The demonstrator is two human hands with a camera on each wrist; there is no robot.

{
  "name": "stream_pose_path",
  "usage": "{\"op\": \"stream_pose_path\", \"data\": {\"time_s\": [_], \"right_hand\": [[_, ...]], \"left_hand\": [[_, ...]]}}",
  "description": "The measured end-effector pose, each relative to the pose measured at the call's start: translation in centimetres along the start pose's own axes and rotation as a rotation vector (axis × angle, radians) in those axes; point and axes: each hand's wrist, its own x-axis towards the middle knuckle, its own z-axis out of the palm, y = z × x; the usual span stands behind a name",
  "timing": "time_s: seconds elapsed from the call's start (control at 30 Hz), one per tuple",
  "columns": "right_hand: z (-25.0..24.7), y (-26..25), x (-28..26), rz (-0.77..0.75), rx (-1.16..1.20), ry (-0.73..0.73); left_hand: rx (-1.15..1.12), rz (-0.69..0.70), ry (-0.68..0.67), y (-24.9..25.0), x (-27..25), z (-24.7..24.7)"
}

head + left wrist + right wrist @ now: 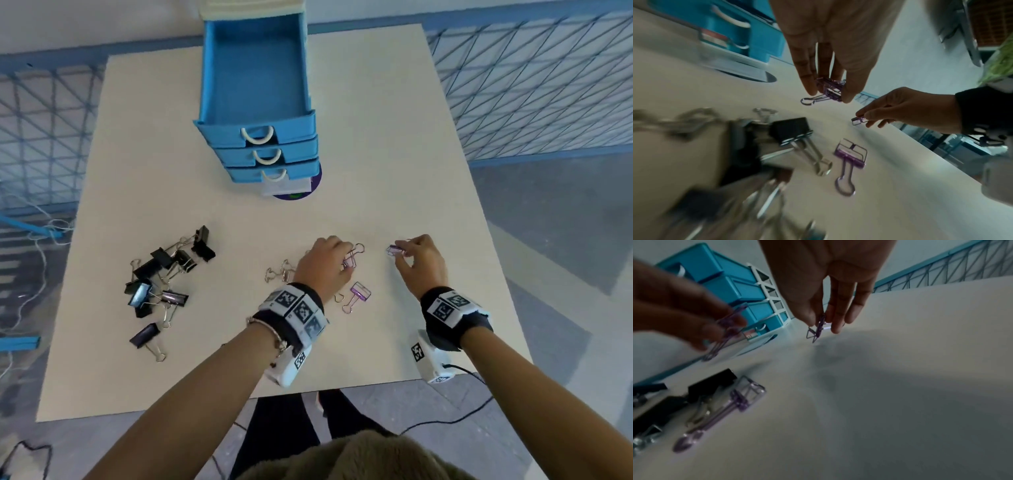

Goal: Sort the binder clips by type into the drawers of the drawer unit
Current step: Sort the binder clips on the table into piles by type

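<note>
left grip: we see the left hand (323,265) pinching a purple clip (351,259) between thumb and fingertips (809,87); the left wrist view suggests more than one purple clip bunched in there, count unclear.
right grip: the right hand (423,262) pinches a second purple clip (395,250) by its body, low over the surface (376,137); the right wrist view shows the clip's tip at or just above the surface, we cannot tell which.
loose purple clip: one more purple clip (358,296) lies flat just behind and below the left grip, on the wrist side, between the two wrists.
silver clips: a few thin wire-coloured clips (279,272) sit just left of the left grip, partly hidden by the hand.
black clips: a pile of black clips (164,277) lies well to the left of both grips, untouched.
drawer unit: the blue drawer unit (260,102) stands ahead of both grips, well apart; top drawer (255,68) is pulled out and looks empty, the lower drawers (270,157) are pulled out only a little.
step: we judge this as gathering the purple type, both hands loaded, nothing yet in a drawer.
next move: we think it calls for picking up the loose purple clip or carrying the held ones forward over the open top drawer and letting go; keep the pinch firm, the clips are small and slippery.
</note>
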Motion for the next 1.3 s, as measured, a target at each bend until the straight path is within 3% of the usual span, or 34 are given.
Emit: {"op": "stream_pose_path", "data": {"time_s": [0.2, 0.37, 0.53, 0.7, 0.87, 1.0, 1.1, 1.3], "right_hand": [[0.3, 0.6, 0.0, -0.145, -0.100, 0.090], [0.9, 1.4, -0.6, -0.113, -0.115, 0.143], [0.8, 1.8, -1.3, -0.077, -0.171, 0.129], [0.6, 1.6, -2.1, -0.006, -0.093, 0.089], [1.1, -0.1, -4.4, -0.190, -0.119, 0.033], [2.7, -1.7, -6.1, -0.301, -0.234, -0.158], [3.6, -2.7, -6.5, -0.282, -0.281, -0.237], [3.0, -1.9, -6.2, -0.244, -0.314, -0.154]], "left_hand": [[0.118, 0.082, -0.083, 3.3, 5.5, 1.7], [0.166, 0.105, -0.090, 4.5, 7.9, 3.0], [0.010, 0.091, -0.092, 4.5, 8.2, 3.8], [-0.178, 0.082, 0.050, 3.1, 6.2, 2.8], [-0.254, 0.070, 0.182, -0.1, 2.2, 1.2], [-0.198, 0.035, 0.161, -3.0, -1.2, 0.6], [-0.129, 0.008, 0.141, -5.1, -3.3, 0.5], [-0.033, -0.102, 0.067, -8.1, -6.6, 0.3]]}}
